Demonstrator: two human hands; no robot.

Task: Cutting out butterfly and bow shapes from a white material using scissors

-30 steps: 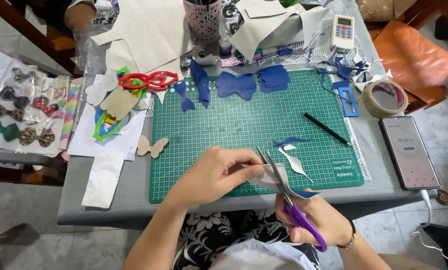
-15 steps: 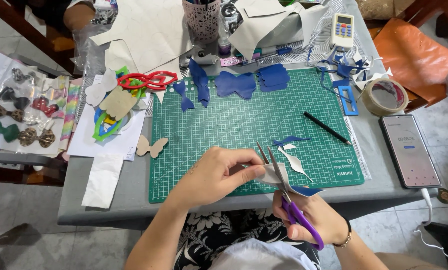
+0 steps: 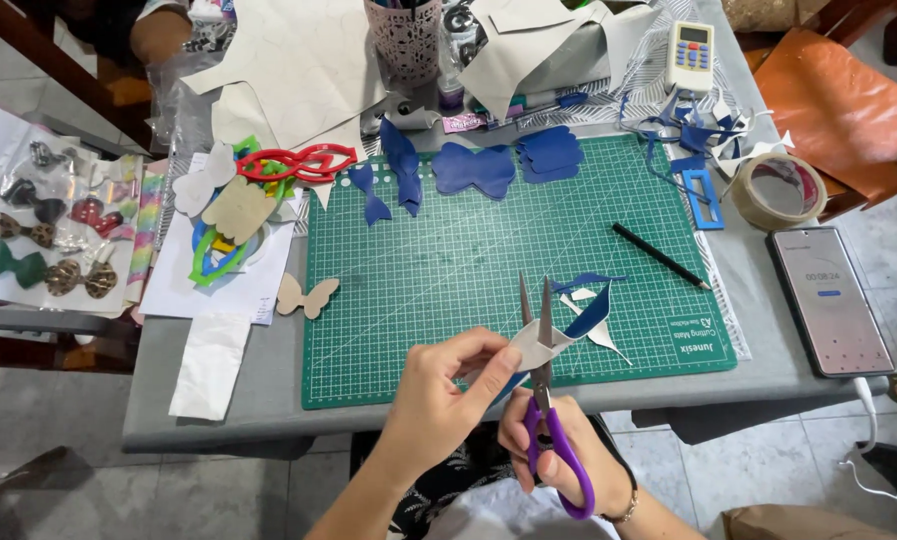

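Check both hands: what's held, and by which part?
Left hand pinches the small blue-and-white cut material piece by its near left edge. Right hand holds the purple-handled scissors by the handle loops, blades open around the piece.

Scissors [image 3: 543, 400]: bare metal blades, glossy purple plastic handles. Piece [image 3: 558, 335] being cut: sheet with matt blue face, pale dull backing. Mat [image 3: 448, 250]: matt green, smooth, printed grid. Tape [image 3: 778, 190]: shiny brown roll. Phone [image 3: 831, 300]: glossy glass. Table [image 3: 238, 400]: smooth grey.
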